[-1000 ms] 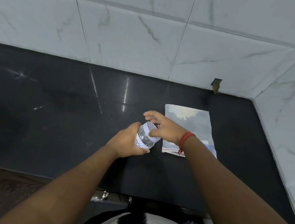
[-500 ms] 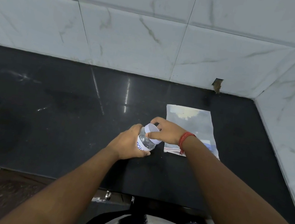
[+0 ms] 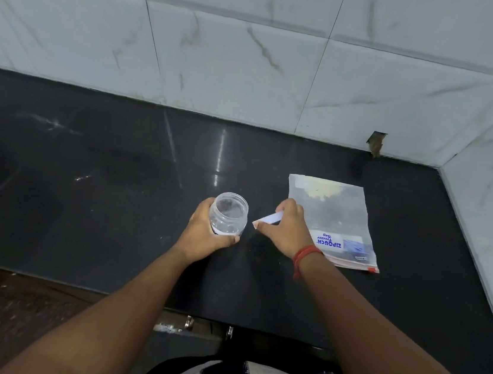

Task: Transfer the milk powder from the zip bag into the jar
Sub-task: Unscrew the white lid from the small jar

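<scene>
A small clear plastic jar point(image 3: 229, 213) stands upright on the black counter point(image 3: 114, 189) with its mouth uncovered. My left hand point(image 3: 205, 234) wraps around its near side. My right hand point(image 3: 283, 227) holds the jar's white lid point(image 3: 268, 220) just to the right of the jar, tilted on edge. A clear zip bag point(image 3: 332, 220) lies flat on the counter behind and right of my right hand, with pale milk powder point(image 3: 319, 190) gathered at its far end and its zip end toward me.
White marble-look tiled walls point(image 3: 254, 63) close the counter at the back and on the right. A small notch point(image 3: 376, 142) sits in the back wall near the corner. The counter's front edge point(image 3: 192, 310) runs just ahead of my body.
My right hand has lifted the white lid off the jar and moved it to the right. The jar now stands uncovered and upright in my left hand.
</scene>
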